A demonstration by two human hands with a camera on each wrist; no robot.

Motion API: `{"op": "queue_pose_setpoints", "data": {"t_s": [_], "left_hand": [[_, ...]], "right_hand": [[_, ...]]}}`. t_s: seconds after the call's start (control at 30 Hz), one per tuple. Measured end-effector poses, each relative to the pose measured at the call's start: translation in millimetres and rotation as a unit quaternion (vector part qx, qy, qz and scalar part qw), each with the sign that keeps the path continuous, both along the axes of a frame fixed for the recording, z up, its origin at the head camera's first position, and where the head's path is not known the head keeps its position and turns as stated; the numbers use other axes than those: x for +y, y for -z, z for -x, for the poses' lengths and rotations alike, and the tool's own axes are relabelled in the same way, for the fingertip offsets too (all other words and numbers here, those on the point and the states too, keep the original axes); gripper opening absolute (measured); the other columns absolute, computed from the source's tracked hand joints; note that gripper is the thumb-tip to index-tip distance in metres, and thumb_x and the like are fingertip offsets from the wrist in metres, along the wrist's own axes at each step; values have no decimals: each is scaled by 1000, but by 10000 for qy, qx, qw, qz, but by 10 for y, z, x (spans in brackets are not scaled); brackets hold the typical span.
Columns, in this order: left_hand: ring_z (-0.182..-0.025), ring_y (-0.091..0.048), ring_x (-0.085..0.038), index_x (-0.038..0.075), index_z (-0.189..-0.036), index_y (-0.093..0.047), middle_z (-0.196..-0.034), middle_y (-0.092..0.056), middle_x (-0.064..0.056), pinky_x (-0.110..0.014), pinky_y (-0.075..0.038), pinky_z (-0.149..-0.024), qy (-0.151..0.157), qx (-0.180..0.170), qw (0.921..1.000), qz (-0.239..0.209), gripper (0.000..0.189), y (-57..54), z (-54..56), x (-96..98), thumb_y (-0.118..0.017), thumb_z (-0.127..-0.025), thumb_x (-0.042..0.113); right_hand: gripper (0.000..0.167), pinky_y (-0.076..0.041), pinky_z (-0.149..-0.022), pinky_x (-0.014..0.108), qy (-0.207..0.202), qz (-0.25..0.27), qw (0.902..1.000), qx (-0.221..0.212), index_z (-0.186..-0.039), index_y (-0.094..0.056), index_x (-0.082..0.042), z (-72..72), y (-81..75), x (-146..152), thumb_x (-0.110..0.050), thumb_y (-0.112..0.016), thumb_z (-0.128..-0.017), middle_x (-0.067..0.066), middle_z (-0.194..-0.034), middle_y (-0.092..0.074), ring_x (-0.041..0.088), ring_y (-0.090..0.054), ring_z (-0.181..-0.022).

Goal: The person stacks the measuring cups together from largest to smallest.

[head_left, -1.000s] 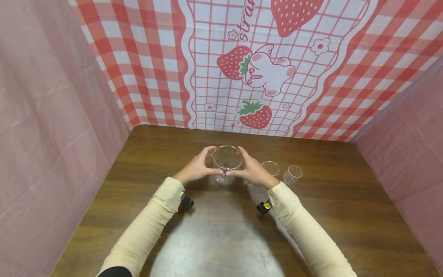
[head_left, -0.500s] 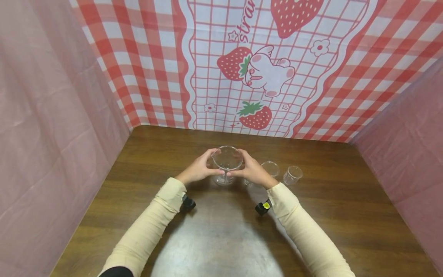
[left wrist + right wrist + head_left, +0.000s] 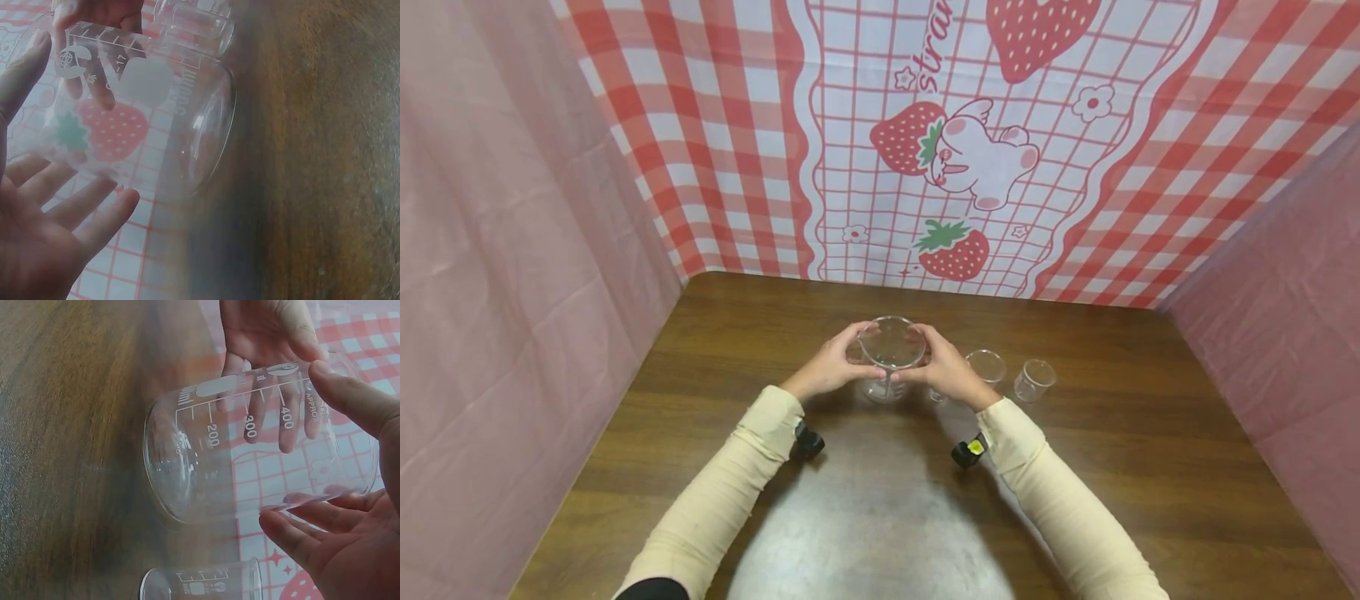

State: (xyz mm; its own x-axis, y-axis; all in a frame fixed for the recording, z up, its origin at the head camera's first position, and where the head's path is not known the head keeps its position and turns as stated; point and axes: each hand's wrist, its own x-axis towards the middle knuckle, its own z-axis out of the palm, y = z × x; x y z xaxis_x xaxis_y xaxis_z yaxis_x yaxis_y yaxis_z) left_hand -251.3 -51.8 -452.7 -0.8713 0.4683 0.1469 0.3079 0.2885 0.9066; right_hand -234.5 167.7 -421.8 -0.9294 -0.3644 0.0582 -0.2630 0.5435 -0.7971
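Note:
A large clear glass beaker (image 3: 887,357), printed with white volume marks, stands upright on the wooden table. My left hand (image 3: 829,365) holds it from the left side, thumb across the near side and fingers round the far side. From the right, my right hand (image 3: 951,372) grips it the same way, and the two thumb tips nearly meet in front. In the right wrist view the marks on the beaker (image 3: 206,450) include 200, 300 and 400. The left wrist view shows its glass base (image 3: 215,137) turned towards the tabletop.
Right of the hands stand a medium beaker (image 3: 987,367), partly hidden by the right hand, and a small beaker (image 3: 1035,381). A tiny glass piece (image 3: 937,395) shows beneath the right hand. A strawberry-print cloth (image 3: 955,167) hangs behind the table (image 3: 1112,467).
Over the last second both hands have drawn in slightly round the large beaker, the left forearm shifting a little to the right. The beakers have stayed in place.

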Motion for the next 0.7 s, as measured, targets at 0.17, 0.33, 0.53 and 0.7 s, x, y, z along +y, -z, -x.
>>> {"op": "queue_pose_setpoints", "data": {"t_s": [0.17, 0.33, 0.53, 0.7], "left_hand": [[-134, -47, -35, 4, -144, -39, -148, -46, -16, -38, -54, -100, -35, -42, 9999, -161, 81, -1, 5, -5, -82, -76, 11], [-133, -48, -37, 2, -144, -39, -148, -46, -19, -39, -54, -99, -12, -46, 9996, -291, 81, -25, 6, -3, -82, -76, 10], [-132, -49, -37, 2, -144, -40, -146, -48, -18, -39, -54, -99, -56, -51, 9994, -333, 82, -71, -15, -8, -83, -75, 9], [-131, -50, -37, 3, -144, -41, -146, -48, -18, -38, -55, -98, -68, -32, 9993, -376, 81, -94, -32, -9, -83, -75, 8]], "right_hand": [[87, -56, -94, 42, 62, 134, 9999, -6, -141, -38, 5, 0, 13, -15, -16, -87, -72, 24, -140, -50, 38, -59, -117], [85, -56, -94, 44, 77, 255, 9996, 63, -140, -40, 5, -6, 4, -23, -14, -87, -72, 25, -139, -51, 39, -61, -114], [84, -55, -97, 44, 65, 343, 9992, 201, -139, -40, 5, -17, -18, -25, -13, -87, -71, 26, -138, -51, 40, -61, -115], [85, -55, -97, 43, 92, 394, 9988, 270, -139, -40, 5, -56, -50, -31, -11, -87, -70, 25, -137, -51, 40, -61, -115]]}}
